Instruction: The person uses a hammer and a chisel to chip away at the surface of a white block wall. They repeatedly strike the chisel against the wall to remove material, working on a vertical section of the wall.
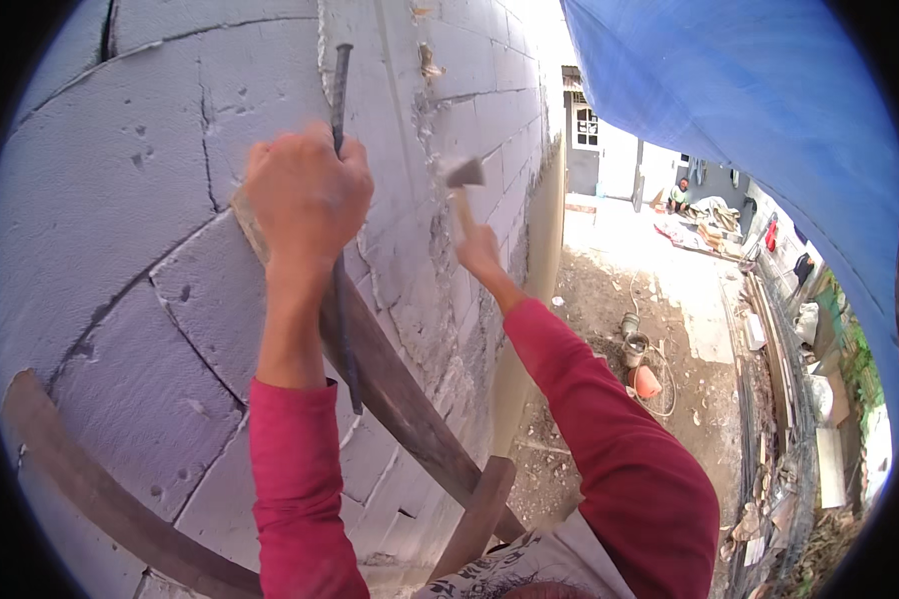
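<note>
While the person faced the grey block wall [120,200] at close range, the head view showed both arms in red sleeves raised against it. The left hand [308,190] was wrapped tight around a long ribbed steel rod [342,250], its grip pressed together on the shaft. The rod ran nearly parallel to the wall face, its upper end rising above the fist and its lower length passing down beside the forearm. The right hand [479,250] was clenched on the wooden handle of a hammer [463,180], whose metal head stood just beside a rough vertical chase [435,230] cut into the blocks. Whether the head touched the wall could not be told. Weathered timber braces [400,399] leaned across the wall below the arms.

Further off, buckets [637,349] and a coil of hose lay on the dirt yard, a blue tarpaulin [749,110] hung overhead, and another person [679,195] sat well apart by a doorway.

Hazards, as judged: a glancing blow could shed block chips toward the face; the rod, held by one hand only, could slip down the wall; the braces underfoot could shift under a leaning body.
</note>
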`<state>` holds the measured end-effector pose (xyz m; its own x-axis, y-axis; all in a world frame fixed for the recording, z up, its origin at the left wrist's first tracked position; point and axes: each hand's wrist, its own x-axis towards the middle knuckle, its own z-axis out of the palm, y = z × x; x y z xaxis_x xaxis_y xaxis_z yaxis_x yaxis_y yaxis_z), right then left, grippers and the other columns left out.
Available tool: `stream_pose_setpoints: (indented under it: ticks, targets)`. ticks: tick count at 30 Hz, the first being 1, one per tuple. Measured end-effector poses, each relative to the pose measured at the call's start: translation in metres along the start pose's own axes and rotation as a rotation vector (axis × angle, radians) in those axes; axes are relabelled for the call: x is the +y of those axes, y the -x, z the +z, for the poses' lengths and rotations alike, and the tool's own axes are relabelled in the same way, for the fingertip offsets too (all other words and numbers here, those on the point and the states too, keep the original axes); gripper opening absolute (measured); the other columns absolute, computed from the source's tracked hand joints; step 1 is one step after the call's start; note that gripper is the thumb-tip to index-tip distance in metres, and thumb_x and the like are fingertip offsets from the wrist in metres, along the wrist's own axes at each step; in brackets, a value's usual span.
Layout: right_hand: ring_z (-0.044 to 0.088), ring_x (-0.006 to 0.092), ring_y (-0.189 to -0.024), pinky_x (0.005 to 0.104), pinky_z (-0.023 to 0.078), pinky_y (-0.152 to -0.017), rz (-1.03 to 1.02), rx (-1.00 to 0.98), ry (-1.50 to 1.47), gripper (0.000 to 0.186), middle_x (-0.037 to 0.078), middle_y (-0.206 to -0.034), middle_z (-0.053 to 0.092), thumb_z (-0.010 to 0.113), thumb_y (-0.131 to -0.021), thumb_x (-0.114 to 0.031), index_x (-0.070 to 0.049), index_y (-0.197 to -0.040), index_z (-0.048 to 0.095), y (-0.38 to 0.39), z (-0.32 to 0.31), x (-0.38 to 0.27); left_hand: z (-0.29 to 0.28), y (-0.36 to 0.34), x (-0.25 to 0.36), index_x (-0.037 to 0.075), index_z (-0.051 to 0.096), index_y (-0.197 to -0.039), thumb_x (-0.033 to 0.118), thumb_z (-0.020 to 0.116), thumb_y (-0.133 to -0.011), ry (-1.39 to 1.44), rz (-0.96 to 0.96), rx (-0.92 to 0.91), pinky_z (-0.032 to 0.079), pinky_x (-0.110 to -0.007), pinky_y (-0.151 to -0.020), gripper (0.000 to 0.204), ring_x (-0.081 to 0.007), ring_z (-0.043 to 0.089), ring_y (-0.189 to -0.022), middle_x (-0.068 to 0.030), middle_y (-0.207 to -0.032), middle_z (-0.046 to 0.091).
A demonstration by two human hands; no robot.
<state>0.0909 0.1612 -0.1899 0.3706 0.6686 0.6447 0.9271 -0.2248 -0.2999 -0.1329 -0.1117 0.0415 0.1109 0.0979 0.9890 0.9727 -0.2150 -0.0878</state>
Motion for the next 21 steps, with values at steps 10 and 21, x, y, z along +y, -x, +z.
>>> stream_pose_setpoints:
  ticks: [10,21]
  targets:
    - [0.062,0.0202,-0.056,0.0332,0.046,-0.054,-0.212,0.702,-1.506,0.033,0.012,-0.065,0.065,0.074,-0.091,-0.021,-0.001,-0.069,0.059,0.001,-0.246,-0.037,-0.012,0.007,-0.02,0.002,0.07,-0.079,0.027,0.063,-0.087,-0.067,-0.089,-0.137,0.05,-0.048,-0.077,0.028,-0.0394,0.066,-0.076,-0.0205,-0.077,0.069]
    - [0.07,0.0437,-0.092,0.0513,0.053,-0.082,-0.003,-0.225,-0.736,0.028,0.03,-0.088,0.069,0.071,-0.079,-0.013,0.005,-0.1,0.07,0.044,-0.019,0.007,-0.009,0.011,-0.014,0.002,0.069,-0.074,0.025,0.061,-0.085,-0.043,-0.036,-0.08,0.048,-0.045,-0.075,0.026,-0.0373,0.065,-0.069,-0.0194,-0.072,0.068]
